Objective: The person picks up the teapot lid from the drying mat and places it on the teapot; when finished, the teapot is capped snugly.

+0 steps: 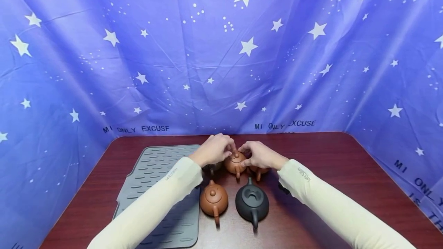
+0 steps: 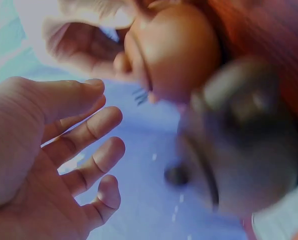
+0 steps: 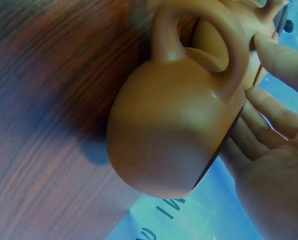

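In the head view, my right hand (image 1: 260, 154) holds a reddish-brown clay teapot (image 1: 232, 164) at the back of the table, thumb on the near side and fingers reaching over the far side. My left hand (image 1: 214, 150) hovers just left of it; the left wrist view shows its fingers loosely bent, holding nothing. Below that hand stands a dark grey teapot (image 2: 249, 155), mostly covered in the head view. Another brown teapot (image 3: 164, 125) is beneath my right hand, close beside the held one, its looped handle toward me.
Nearer to me stand a brown teapot (image 1: 209, 202) and a black teapot (image 1: 252, 203), handles facing me. A grey ribbed drying mat (image 1: 180, 218) covers the left part of the dark red table (image 1: 318, 153). Blue star-printed cloth (image 1: 207, 49) hangs behind and at both sides.
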Motion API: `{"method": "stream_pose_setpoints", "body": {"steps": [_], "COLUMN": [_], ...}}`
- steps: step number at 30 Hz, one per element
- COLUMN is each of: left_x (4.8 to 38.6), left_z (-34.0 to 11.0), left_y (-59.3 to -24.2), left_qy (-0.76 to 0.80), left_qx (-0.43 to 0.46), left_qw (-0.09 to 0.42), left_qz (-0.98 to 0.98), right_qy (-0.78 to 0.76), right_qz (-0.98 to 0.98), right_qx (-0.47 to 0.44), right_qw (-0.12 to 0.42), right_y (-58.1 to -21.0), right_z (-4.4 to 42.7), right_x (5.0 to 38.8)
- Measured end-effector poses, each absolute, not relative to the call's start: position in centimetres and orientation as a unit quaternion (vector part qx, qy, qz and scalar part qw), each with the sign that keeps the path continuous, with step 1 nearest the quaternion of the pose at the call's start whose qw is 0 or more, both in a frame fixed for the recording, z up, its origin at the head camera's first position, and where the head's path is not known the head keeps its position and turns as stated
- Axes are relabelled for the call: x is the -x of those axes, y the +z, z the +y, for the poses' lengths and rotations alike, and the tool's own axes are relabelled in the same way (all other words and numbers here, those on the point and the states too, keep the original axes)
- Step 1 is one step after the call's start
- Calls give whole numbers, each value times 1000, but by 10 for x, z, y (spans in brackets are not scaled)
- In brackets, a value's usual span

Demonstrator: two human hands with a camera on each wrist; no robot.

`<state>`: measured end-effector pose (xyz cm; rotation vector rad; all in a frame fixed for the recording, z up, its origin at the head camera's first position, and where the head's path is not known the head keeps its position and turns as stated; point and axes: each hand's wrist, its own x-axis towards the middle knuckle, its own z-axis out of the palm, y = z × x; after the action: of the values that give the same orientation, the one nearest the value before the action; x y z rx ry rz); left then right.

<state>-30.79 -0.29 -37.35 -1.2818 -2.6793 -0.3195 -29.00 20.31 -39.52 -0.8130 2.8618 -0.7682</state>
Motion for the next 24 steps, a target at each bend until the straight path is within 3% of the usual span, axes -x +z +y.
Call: {"method": "stream_pose_setpoints", "body": {"steps": [8, 16, 24], "left_x": [301, 292, 287], "left_z": [-60, -120, -152], "left_y": [-370, -395, -418], "left_qy": [-152, -151, -190], "left_qx": [393, 331, 297], "left_qw": [95, 64, 63], "left_qz": [-902, -929, -934], "right_qy": [-258, -259, -256], "right_qz": [927, 935, 934], "right_qx": [271, 242, 249], "right_qw": [4, -11, -30], "right_y": [-387, -370, -384], "right_z": [214, 247, 274], "right_x": [283, 274, 271]}}
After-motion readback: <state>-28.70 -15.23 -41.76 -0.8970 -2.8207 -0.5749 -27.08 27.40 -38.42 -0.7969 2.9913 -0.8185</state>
